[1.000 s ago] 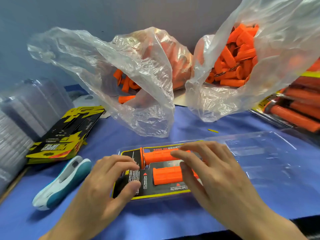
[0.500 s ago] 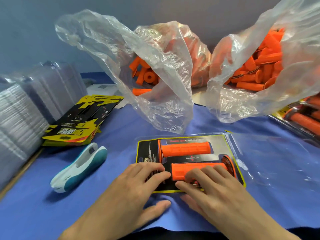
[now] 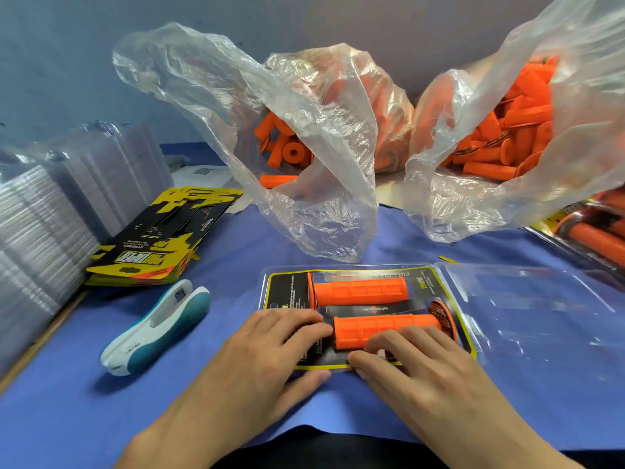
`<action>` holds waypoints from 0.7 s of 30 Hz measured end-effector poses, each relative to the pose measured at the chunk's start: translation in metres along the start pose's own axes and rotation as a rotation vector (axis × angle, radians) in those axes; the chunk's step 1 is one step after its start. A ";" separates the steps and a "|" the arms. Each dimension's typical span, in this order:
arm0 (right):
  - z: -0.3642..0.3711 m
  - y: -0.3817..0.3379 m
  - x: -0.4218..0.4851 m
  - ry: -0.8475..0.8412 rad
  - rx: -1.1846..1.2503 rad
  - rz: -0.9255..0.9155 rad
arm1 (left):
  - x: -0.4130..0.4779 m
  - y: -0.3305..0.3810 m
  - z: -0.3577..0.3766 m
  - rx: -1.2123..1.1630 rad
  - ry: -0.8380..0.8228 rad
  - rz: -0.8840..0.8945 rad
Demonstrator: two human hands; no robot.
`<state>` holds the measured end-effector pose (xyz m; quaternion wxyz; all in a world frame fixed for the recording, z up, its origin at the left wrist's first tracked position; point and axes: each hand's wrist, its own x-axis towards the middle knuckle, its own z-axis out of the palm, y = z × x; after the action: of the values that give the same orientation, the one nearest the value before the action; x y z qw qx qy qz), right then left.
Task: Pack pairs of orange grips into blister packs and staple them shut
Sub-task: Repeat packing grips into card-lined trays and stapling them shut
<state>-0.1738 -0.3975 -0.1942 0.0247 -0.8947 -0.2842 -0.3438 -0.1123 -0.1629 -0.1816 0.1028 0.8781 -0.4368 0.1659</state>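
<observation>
A stapler (image 3: 159,326) lies left of the blister pack (image 3: 287,289), bags (image 3: 321,198) behind.

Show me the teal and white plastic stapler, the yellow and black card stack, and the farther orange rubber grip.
teal and white plastic stapler (image 3: 159,324): head view, its body
yellow and black card stack (image 3: 162,238): head view, top card
farther orange rubber grip (image 3: 360,291): head view, mid-barrel

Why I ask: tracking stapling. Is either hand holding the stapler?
No, the stapler lies untouched; left hand and right hand rest on the blister pack.
</observation>
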 end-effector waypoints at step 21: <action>-0.005 -0.002 0.013 -0.017 0.050 0.092 | 0.001 -0.016 -0.008 -0.020 0.028 0.064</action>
<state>-0.1700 -0.3911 -0.1820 0.0602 -0.9088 -0.2515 -0.3274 -0.1000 -0.1515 -0.1746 0.1121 0.8603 -0.4649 0.1768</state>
